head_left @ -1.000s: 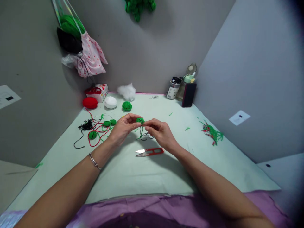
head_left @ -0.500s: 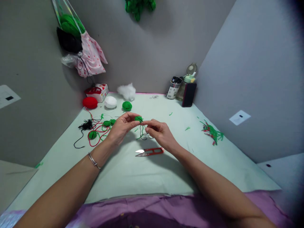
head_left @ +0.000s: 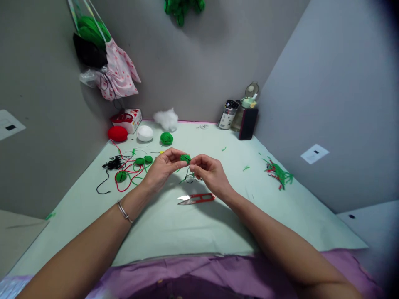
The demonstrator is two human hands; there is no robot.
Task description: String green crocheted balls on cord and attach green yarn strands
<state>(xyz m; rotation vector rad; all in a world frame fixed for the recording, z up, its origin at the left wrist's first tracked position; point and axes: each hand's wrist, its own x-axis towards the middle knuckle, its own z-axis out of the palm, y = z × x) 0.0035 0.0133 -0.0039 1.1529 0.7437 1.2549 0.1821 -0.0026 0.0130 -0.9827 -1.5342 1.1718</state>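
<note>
Between my two hands, above the table, is a small green crocheted piece (head_left: pixel 185 158) with dark yarn on it. My left hand (head_left: pixel 162 166) pinches it from the left between thumb and fingers. My right hand (head_left: pixel 212 172) is closed at its right side, fingertips pressed together by the piece; what they pinch is too small to make out, perhaps yarn. Dark yarn ends (head_left: pixel 188 177) dangle below. Beneath my hands lie orange-handled thread snips (head_left: pixel 199 198), blades pointing left.
Left are small green crocheted pieces (head_left: pixel 121 177), a black yarn tangle (head_left: pixel 113 162) and red yarn. Behind stand red (head_left: pixel 117 133), white (head_left: pixel 145 133) and green (head_left: pixel 166 138) yarn balls, plus white stuffing (head_left: pixel 168 119). Yarn scraps (head_left: pixel 280 175) and a phone (head_left: pixel 248 124) are at right.
The green piece has shifted slightly right and turned, showing more of its dark yarn. My right hand's index finger, stretched along the piece before, is now drawn in to a pinch.
</note>
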